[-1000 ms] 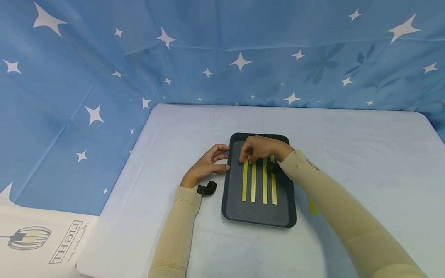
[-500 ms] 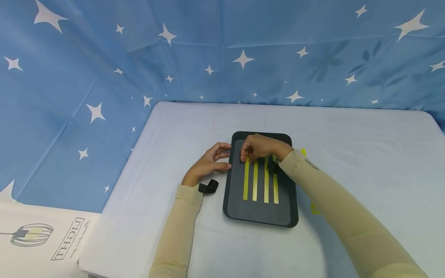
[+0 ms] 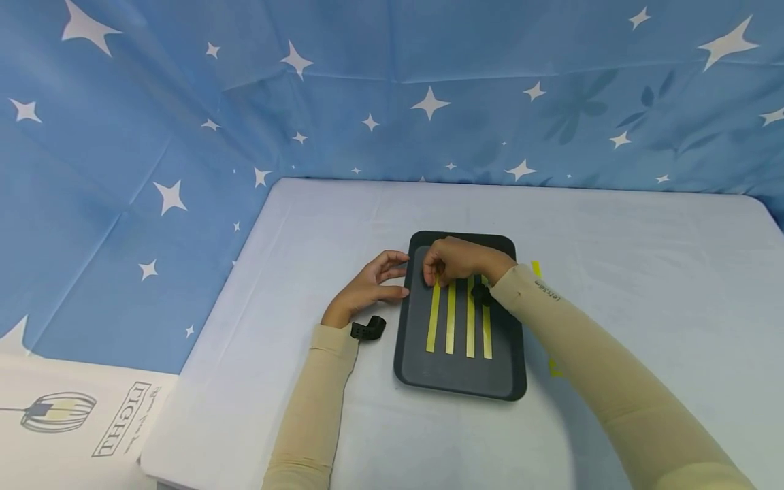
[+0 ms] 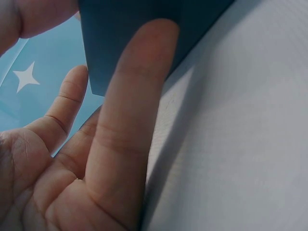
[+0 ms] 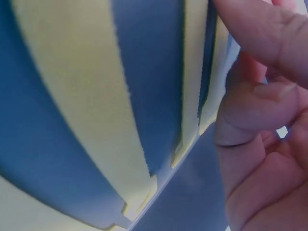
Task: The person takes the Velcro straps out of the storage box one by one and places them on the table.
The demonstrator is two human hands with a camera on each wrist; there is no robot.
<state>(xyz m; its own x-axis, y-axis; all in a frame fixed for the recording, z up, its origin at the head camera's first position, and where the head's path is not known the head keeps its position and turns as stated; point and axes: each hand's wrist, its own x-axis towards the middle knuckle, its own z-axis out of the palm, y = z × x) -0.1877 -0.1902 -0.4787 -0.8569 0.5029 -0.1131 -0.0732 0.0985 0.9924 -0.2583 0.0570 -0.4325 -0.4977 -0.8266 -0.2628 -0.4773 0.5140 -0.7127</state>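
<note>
A dark grey rectangular tray lies on the white tabletop, with several narrow yellow strips running lengthwise side by side in it. My right hand reaches over the tray's far part and pinches the upper end of the leftmost yellow strip; that end is hidden by the fingers. In the right wrist view, a nearer strip has a finely jagged edge and bends at its end. My left hand is at the tray's left rim, fingers spread and gently bent. Its fingertips meet the tray's dark side in the left wrist view.
More yellow pieces lie right of the tray, partly hidden under the right forearm. A blue star-patterned cloth hangs behind the table and along its left. A cream printed cloth is at the lower left.
The head view has shifted slightly. The leftmost strip's lower end leans a little more to the left. Both hands otherwise keep nearly the same places.
</note>
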